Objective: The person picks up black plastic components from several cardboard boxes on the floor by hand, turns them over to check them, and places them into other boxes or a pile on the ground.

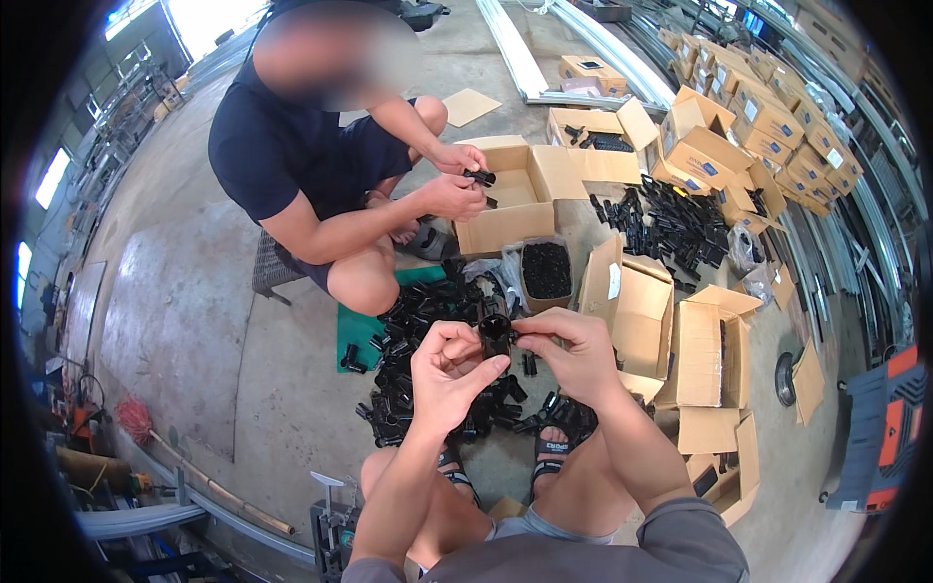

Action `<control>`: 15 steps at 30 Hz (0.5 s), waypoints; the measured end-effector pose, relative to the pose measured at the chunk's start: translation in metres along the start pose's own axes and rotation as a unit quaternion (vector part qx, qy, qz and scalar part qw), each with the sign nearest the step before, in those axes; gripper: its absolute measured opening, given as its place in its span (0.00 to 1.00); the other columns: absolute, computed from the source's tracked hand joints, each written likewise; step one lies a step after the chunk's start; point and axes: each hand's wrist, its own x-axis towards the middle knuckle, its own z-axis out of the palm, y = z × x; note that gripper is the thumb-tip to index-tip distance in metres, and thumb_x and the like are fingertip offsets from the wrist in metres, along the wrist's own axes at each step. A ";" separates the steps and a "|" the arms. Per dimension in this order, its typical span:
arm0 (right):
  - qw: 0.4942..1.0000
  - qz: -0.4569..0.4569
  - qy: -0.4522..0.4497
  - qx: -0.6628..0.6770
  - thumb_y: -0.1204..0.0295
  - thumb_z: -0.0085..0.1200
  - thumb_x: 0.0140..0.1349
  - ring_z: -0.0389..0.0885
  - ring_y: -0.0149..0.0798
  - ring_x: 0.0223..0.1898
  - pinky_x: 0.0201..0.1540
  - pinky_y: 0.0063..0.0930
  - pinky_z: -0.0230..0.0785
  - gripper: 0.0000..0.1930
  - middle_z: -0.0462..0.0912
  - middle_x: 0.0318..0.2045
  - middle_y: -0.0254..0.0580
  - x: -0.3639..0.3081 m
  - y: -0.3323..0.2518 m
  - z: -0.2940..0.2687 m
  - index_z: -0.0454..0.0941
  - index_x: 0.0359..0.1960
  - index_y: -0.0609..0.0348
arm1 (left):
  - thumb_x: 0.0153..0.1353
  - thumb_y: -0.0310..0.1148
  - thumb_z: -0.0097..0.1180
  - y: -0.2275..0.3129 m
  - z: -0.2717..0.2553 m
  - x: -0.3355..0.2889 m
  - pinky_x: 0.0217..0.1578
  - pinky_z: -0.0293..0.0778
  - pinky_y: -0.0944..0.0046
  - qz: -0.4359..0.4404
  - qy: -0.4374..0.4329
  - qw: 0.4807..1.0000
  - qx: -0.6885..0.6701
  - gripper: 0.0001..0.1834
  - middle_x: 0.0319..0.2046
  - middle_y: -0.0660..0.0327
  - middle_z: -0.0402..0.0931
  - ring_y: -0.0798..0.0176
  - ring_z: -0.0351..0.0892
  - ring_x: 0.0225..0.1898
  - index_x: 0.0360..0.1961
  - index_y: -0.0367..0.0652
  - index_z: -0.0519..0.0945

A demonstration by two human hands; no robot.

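Above the pile, my left hand (449, 374) is closed around the left side of a black tubular pipe fitting (495, 333), whose round open end faces up toward me. My right hand (573, 352) pinches at the fitting's right side. Its fingertips meet around a small dark piece there, too small to make out. Below and beyond my hands, a heap of similar black fittings (391, 400) covers the floor and part of a green mat (348, 335). Across from me, a seated person (282, 165) holds another black fitting (479, 178) in both hands.
An open carton (494, 231) stands by the other person. Beside it, a lined box (546, 270) holds small black parts. Open cartons (714, 360) line my right, near another heap of fittings (671, 223). Stacked boxes (768, 117) and metal profiles lie farther back.
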 end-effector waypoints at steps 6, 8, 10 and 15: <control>1.000 -0.003 0.007 0.002 0.80 0.61 0.60 0.84 0.34 0.34 0.38 0.25 0.74 0.09 0.86 0.33 0.45 -0.003 -0.003 0.004 0.86 0.42 0.64 | 0.53 0.12 0.67 -0.001 -0.005 0.001 0.31 0.69 0.78 0.010 -0.012 1.000 0.001 0.21 0.27 0.72 0.71 0.81 0.66 0.30 0.41 0.42 0.71; 1.000 -0.016 0.010 -0.008 0.81 0.61 0.60 0.84 0.34 0.35 0.39 0.25 0.74 0.09 0.86 0.34 0.44 -0.004 -0.005 0.006 0.85 0.43 0.65 | 0.53 0.12 0.67 -0.001 -0.003 0.000 0.31 0.69 0.78 0.004 -0.002 1.000 -0.005 0.21 0.27 0.72 0.70 0.81 0.66 0.30 0.41 0.42 0.71; 0.999 -0.031 0.011 -0.018 0.82 0.59 0.61 0.83 0.32 0.36 0.40 0.24 0.73 0.09 0.86 0.35 0.43 -0.004 -0.006 0.007 0.84 0.43 0.66 | 0.53 0.12 0.67 -0.001 -0.005 0.000 0.31 0.68 0.78 0.007 -0.005 1.000 -0.002 0.21 0.27 0.72 0.70 0.81 0.65 0.30 0.41 0.42 0.71; 0.999 -0.029 0.024 -0.039 0.81 0.59 0.62 0.84 0.34 0.36 0.40 0.25 0.73 0.08 0.85 0.34 0.43 -0.004 -0.010 0.011 0.84 0.43 0.66 | 0.53 0.12 0.67 -0.001 -0.004 0.000 0.30 0.68 0.78 0.001 0.007 1.000 -0.002 0.21 0.27 0.73 0.69 0.81 0.65 0.30 0.41 0.43 0.71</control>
